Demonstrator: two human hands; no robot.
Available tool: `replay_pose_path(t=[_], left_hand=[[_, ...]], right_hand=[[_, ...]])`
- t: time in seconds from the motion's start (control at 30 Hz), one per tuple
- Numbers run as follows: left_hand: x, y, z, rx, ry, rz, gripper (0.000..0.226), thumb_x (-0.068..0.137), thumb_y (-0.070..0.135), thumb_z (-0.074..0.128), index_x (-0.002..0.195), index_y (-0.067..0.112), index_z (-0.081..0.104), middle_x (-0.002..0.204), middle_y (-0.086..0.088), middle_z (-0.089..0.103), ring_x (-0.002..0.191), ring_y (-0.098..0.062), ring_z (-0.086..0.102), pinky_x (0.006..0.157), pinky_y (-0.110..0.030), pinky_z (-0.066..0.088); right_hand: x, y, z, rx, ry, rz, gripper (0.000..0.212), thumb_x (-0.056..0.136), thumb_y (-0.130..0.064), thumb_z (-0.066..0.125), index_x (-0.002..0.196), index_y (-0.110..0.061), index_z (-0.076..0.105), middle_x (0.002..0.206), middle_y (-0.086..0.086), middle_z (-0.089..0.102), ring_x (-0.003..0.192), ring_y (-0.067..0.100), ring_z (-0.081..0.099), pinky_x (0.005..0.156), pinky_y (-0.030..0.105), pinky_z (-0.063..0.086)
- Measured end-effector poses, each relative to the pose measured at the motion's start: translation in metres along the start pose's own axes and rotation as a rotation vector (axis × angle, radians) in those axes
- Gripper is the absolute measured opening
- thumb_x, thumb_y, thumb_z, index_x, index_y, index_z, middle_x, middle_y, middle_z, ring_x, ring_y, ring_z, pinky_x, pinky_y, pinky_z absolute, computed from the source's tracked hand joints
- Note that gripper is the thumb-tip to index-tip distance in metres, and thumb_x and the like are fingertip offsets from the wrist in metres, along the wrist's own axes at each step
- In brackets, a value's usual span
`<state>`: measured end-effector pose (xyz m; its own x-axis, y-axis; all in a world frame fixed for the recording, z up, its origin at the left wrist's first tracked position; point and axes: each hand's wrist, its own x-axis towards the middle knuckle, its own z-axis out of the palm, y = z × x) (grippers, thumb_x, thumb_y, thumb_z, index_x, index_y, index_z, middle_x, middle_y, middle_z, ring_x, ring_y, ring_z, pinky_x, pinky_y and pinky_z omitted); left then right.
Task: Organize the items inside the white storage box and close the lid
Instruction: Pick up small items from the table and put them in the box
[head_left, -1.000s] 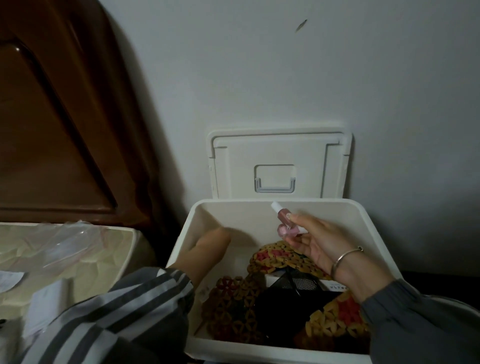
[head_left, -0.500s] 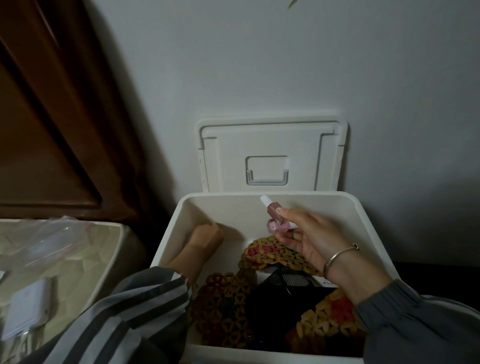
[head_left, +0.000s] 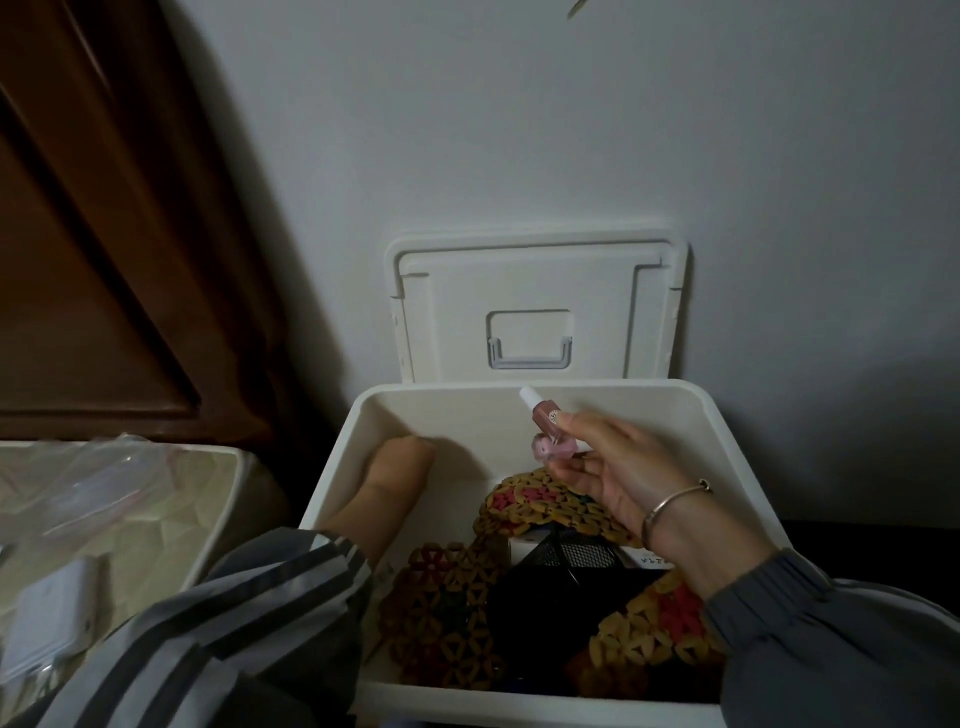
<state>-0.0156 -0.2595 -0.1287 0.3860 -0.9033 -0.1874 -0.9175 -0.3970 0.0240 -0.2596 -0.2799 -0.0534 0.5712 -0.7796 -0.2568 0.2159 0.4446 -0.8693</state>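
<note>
Two hands work inside the white storage box (head_left: 691, 415) that fills the lower centre of the head view. Its lid (head_left: 535, 312) stands open, upright against the pale wall (head_left: 571, 130) at the middle of the frame, inner face toward the camera.

The right hand (head_left: 618, 478), right of centre and above the box, pinches a small pink bottle with a white cap (head_left: 543, 421) between thumb and fingertips, together with a second small pink item (head_left: 553, 448) just below it. The bottle tilts with its cap toward the upper left. A thin bracelet (head_left: 670, 506) circles that wrist.

The left hand (head_left: 400, 467), in a striped sleeve (head_left: 234, 623), reaches down into the box's left rear corner; its fingers are hidden, so I cannot tell whether it is open or closed.

In the box lie several woven mats (head_left: 545, 504) in yellow, red and brown, with a black mesh item (head_left: 571, 561) between them.

At lower left sits a cream container (head_left: 208, 519) holding clear plastic (head_left: 104, 478). Dark wooden furniture (head_left: 104, 208) fills the upper left.
</note>
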Motion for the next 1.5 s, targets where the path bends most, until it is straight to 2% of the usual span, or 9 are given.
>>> replay_pose_path(t=[0.17,0.23,0.33,0.43,0.67,0.87,1.1,1.3,1.5], left_hand=[[-0.010,0.004,-0.021,-0.143,0.171,-0.049,0.023,0.096,0.024,0.052,0.097,0.006,0.067,0.103,-0.011,0.069,0.096,-0.028,0.066,0.072,-0.034,0.048],[-0.018,0.007,-0.040,-0.584,0.168,-0.032,0.039,0.097,0.037,0.049,0.085,0.005,0.066,0.087,-0.009,0.070,0.076,-0.021,0.065,0.061,-0.027,0.046],[-0.036,0.017,-0.070,-1.204,-0.126,0.056,0.043,0.094,0.053,0.047,0.096,0.016,0.071,0.083,-0.002,0.067,0.067,-0.011,0.055,0.059,-0.021,0.045],[-0.051,0.029,-0.081,-1.153,-0.294,0.184,0.043,0.090,0.054,0.053,0.100,0.015,0.070,0.084,0.001,0.065,0.069,-0.008,0.053,0.060,-0.021,0.046],[-0.062,0.031,-0.078,-1.192,-0.387,0.270,0.007,0.088,0.013,0.067,0.089,0.009,0.061,0.074,-0.001,0.064,0.059,-0.004,0.054,0.056,-0.016,0.045],[-0.042,-0.015,-0.080,-0.646,0.001,0.200,0.016,0.078,0.015,0.077,0.084,0.010,0.062,0.078,-0.005,0.068,0.063,-0.015,0.066,0.059,-0.024,0.053],[-0.018,0.000,-0.033,0.136,-0.012,0.210,0.022,0.084,0.019,0.065,0.105,0.014,0.059,0.108,-0.005,0.064,0.101,-0.025,0.061,0.082,-0.036,0.052],[-0.005,-0.007,-0.008,0.348,-0.061,0.194,0.027,0.093,0.019,0.054,0.118,0.013,0.059,0.123,-0.006,0.061,0.113,-0.027,0.060,0.092,-0.039,0.050],[-0.006,-0.004,-0.002,0.442,-0.038,0.212,0.022,0.093,0.017,0.054,0.113,0.011,0.063,0.118,-0.005,0.065,0.108,-0.027,0.063,0.081,-0.036,0.050]], right_hand=[[0.000,0.002,0.001,-0.046,0.010,-0.012,0.026,0.085,-0.023,0.067,0.100,-0.002,0.067,0.081,0.006,0.073,0.072,0.014,0.068,0.062,0.018,0.055],[-0.001,0.003,0.003,-0.080,0.010,-0.015,0.027,0.086,-0.022,0.066,0.101,0.000,0.066,0.081,0.007,0.071,0.071,0.014,0.067,0.061,0.018,0.055],[0.000,0.005,0.005,-0.158,0.038,-0.015,0.024,0.084,-0.021,0.068,0.097,-0.001,0.068,0.083,0.010,0.071,0.072,0.016,0.067,0.060,0.019,0.055],[-0.001,0.009,0.007,-0.261,0.024,0.000,0.020,0.083,-0.022,0.070,0.092,-0.004,0.070,0.086,0.012,0.072,0.077,0.018,0.068,0.062,0.019,0.056],[-0.001,0.018,0.007,-0.381,-0.012,0.012,0.017,0.082,-0.016,0.071,0.092,-0.002,0.070,0.089,0.016,0.073,0.081,0.019,0.071,0.067,0.020,0.057],[0.005,0.020,0.000,-0.374,0.071,-0.006,0.007,0.084,-0.005,0.067,0.089,0.000,0.067,0.085,0.013,0.073,0.069,0.014,0.072,0.059,0.016,0.055],[0.010,0.027,-0.004,-0.477,0.111,-0.052,0.006,0.080,-0.007,0.072,0.080,-0.010,0.066,0.072,0.006,0.073,0.064,0.014,0.070,0.056,0.019,0.053],[0.012,0.026,-0.007,-0.547,0.194,-0.099,0.028,0.067,-0.016,0.084,0.083,-0.010,0.061,0.073,0.009,0.074,0.065,0.015,0.070,0.059,0.024,0.054],[0.008,0.025,-0.005,-0.579,0.188,-0.172,0.028,0.059,-0.016,0.087,0.076,-0.011,0.065,0.065,0.005,0.072,0.058,0.014,0.067,0.056,0.023,0.053]])
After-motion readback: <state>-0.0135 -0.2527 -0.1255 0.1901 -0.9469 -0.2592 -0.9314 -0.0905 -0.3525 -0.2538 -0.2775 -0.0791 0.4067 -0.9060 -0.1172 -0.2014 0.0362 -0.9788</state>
